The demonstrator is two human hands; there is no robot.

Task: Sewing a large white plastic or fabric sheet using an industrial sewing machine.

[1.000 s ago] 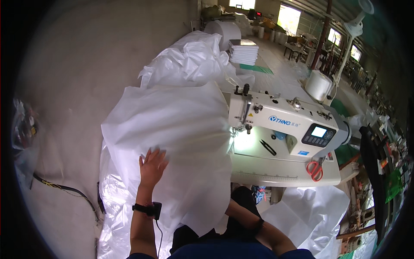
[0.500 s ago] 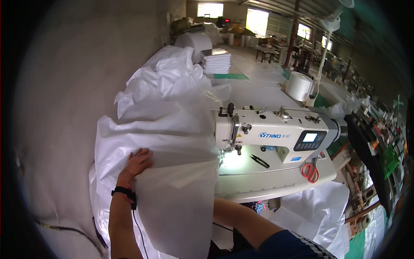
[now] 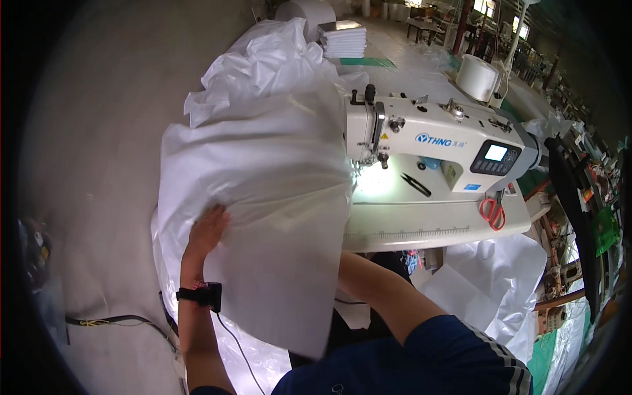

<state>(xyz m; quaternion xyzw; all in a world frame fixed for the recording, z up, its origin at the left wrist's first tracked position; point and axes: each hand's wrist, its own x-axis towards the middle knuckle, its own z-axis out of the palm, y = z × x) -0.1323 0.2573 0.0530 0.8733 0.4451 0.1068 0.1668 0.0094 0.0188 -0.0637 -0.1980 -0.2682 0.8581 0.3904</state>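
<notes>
A large white plastic-like sheet drapes over the left end of a white sewing machine, reaching its lit needle area. My left hand lies on the sheet with its fingers stretched out, pressing the fabric near a fold. Around that wrist is a black band with a small device and a cable. My right forearm passes behind the hanging sheet below the machine bed; the sheet hides my right hand and its fingers. Black thread snips lie on the bed, right of the needle.
Red-handled scissors rest at the bed's right end. A white thread cone stands behind the machine. Folded white sheets are stacked at the back, beside a large white roll. More white sheeting hangs at the lower right.
The view has tilted downward, so the machine sits higher in the picture. My left hand remains on the sheet, whose near flap now lies smoother and shifted.
</notes>
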